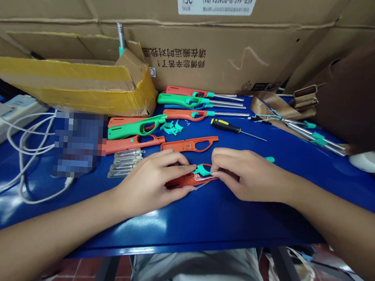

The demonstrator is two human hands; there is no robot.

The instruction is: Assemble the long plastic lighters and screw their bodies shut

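Note:
An orange half shell of a long-nosed lighter point(178, 181) lies on the blue table in front of me. My left hand point(153, 176) grips it from the left, with index finger and thumb on either side. A teal trigger point(202, 170) sits at the shell's handle opening, with thin white wires below it. The thumb and index finger of my right hand point(249, 174) pinch the right end of the trigger. Just behind lies another orange half shell point(189, 144). Clear fuel tanks point(124, 164) are lined up left of my left hand.
Green and orange lighters point(180, 100) lie at the back, near loose teal triggers point(172, 127) and a screwdriver point(225, 125). A yellow-taped carton point(92, 88) and white cables point(23, 160) occupy the left. Metal lighter tubes point(315, 135) and a brown strap point(266, 103) lie right.

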